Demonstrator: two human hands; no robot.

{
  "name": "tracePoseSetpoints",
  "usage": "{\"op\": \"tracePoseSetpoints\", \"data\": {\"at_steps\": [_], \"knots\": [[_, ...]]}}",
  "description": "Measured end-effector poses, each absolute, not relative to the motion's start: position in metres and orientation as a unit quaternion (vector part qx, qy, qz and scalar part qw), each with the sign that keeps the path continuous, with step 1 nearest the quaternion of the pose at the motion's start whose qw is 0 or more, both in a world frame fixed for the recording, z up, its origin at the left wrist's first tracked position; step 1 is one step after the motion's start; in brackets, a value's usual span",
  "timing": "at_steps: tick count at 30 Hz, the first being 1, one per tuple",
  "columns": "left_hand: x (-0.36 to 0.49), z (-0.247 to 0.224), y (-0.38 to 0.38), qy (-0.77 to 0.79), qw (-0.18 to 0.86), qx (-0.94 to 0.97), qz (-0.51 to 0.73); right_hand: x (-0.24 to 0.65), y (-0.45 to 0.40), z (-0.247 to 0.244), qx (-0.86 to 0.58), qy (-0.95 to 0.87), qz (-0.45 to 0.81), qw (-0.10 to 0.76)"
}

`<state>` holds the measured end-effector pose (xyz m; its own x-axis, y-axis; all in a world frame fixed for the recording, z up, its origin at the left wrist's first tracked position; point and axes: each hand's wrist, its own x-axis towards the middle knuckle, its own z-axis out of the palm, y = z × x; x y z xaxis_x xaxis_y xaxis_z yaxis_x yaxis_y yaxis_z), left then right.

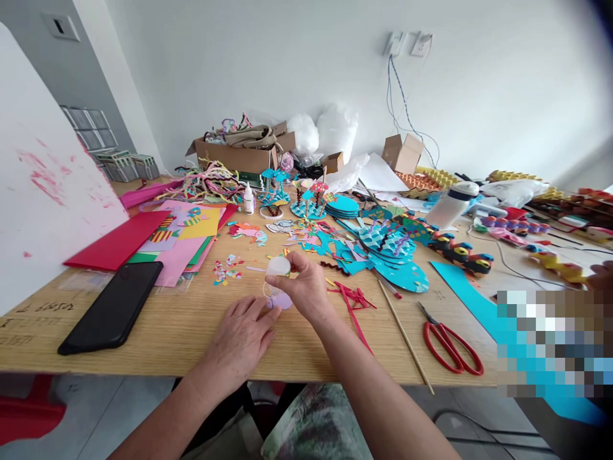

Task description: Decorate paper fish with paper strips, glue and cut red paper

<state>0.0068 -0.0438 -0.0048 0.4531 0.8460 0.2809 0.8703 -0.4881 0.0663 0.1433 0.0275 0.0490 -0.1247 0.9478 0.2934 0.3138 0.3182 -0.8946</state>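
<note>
My right hand [309, 284] is closed around a small white translucent bottle [278, 266]. The bottle looks upside down, its narrow end pointing at the table. Directly below it lies a small purple paper piece [284, 301], partly covered by my fingers. My left hand [242, 335] rests flat on the table with its fingers stretched out, their tips at the edge of the purple piece. Left of the bottle is a scatter of small coloured paper scraps [226, 271]. Red paper strips [353, 299] lie just right of my right hand.
Red-handled scissors [453, 345] and a thin wooden stick [405, 332] are at the right front. A black phone [115, 306] lies at the left beside coloured paper sheets [191, 239]. Blue paper crafts [387, 249], a glue bottle [249, 199] and a cardboard box [234, 156] stand farther back.
</note>
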Motion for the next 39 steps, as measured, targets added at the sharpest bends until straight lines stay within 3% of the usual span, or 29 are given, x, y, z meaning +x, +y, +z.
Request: {"op": "tracePoseSetpoints", "data": {"at_steps": [22, 29, 39], "knots": [[0.005, -0.009, -0.042, -0.506, 0.022, -0.850, -0.148, 0.150, 0.020, 0.048, -0.458, -0.678, 0.371, 0.439], [0.006, -0.007, -0.044, -0.507, 0.040, -0.848, -0.147, 0.155, 0.023, 0.044, -0.460, -0.641, 0.368, 0.492], [0.004, -0.010, -0.043, -0.505, 0.037, -0.848, -0.153, 0.156, 0.030, 0.040, -0.470, -0.672, 0.352, 0.452]]}}
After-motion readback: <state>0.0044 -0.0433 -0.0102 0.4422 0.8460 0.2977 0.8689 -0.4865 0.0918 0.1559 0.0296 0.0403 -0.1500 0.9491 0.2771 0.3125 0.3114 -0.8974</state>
